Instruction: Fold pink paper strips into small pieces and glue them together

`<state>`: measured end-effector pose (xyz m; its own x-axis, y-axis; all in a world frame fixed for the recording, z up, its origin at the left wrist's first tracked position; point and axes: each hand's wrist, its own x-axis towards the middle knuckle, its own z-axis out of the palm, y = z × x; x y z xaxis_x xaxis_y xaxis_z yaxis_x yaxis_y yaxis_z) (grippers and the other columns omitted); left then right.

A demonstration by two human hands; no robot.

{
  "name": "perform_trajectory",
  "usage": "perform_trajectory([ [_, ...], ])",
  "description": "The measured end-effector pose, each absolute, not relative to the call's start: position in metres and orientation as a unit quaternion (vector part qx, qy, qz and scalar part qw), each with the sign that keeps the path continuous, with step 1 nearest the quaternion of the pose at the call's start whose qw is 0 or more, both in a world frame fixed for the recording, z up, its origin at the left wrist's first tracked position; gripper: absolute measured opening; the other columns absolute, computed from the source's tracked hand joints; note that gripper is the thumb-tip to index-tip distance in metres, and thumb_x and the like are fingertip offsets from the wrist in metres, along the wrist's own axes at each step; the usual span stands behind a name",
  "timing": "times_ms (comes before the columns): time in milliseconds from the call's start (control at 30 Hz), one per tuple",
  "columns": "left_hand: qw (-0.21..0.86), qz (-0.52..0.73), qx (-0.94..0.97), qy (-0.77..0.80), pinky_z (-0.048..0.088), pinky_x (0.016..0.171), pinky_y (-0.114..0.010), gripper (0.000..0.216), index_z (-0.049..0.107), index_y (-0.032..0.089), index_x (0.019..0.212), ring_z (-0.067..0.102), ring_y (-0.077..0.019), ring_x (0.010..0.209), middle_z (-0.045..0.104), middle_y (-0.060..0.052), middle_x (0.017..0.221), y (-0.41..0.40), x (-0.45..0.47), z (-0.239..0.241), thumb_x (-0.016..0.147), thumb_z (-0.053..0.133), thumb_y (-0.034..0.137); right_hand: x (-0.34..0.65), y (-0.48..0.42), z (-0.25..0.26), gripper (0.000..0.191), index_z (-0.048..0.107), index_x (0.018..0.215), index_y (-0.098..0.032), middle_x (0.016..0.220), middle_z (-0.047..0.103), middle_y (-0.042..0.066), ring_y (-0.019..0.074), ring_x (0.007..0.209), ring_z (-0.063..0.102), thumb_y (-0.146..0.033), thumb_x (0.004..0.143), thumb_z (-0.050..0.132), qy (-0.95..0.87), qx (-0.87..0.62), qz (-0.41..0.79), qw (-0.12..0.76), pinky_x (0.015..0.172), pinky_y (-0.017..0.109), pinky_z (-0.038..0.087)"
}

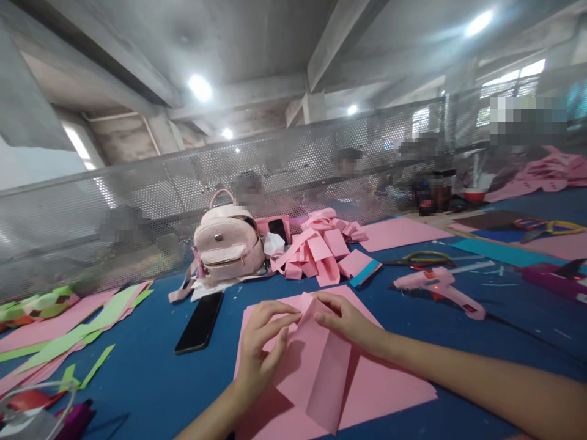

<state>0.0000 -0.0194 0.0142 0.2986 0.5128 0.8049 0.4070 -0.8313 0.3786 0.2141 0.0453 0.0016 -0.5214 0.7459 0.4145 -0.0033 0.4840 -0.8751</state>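
A folded strip of pink paper [321,373] lies lifted over a larger pink sheet [385,391] on the blue table [151,379]. My left hand [259,348] pinches the strip's upper left edge with thumb and fingers. My right hand [346,318] pinches the top fold of the same strip from the right. Both hands meet at the paper's peak, near the table's front middle.
A black phone [200,322] lies left of the sheet. Behind it stand a pink backpack [228,244] and a heap of pink paper pieces [321,247]. A pink glue gun [438,286] and scissors [424,259] lie right. Pink and green paper scraps [68,333] cover the left.
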Motion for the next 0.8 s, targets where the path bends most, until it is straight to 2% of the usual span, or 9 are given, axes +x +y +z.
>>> perform_trajectory([
  [267,0.047,0.516,0.806,0.287,0.048,0.087,-0.036,0.028,0.069,0.025,0.118,0.061,-0.0215,0.102,0.068,-0.007,0.108,-0.0181,0.0004,0.0154,0.098,0.051,0.016,0.2137,0.0464,-0.0023,0.045,0.068,0.095,-0.019,0.096,0.064,0.006,0.0281,0.098,0.058,-0.063,0.083,0.066,-0.742,-0.251,0.454,0.423,0.087,0.036,0.049],
  [633,0.047,0.517,0.806,0.284,0.048,0.085,-0.035,0.027,0.07,0.024,0.114,0.061,-0.0204,0.099,0.069,-0.007,0.105,-0.02,0.0018,0.0175,0.097,0.052,0.015,0.2122,0.0465,-0.0029,0.05,0.069,0.094,-0.018,0.1,0.066,0.008,0.0319,0.105,0.059,-0.066,0.08,0.067,-0.743,-0.275,0.44,0.423,0.095,0.041,0.046],
  [800,0.05,0.516,0.803,0.294,0.049,0.084,-0.036,0.025,0.072,0.023,0.112,0.062,-0.021,0.098,0.07,-0.007,0.103,-0.0195,0.0029,0.0167,0.098,0.052,0.017,0.2128,0.0453,-0.0021,0.059,0.07,0.107,-0.017,0.118,0.065,0.013,0.0367,0.117,0.056,-0.068,0.078,0.068,-0.734,-0.299,0.444,0.417,0.104,0.049,0.041],
])
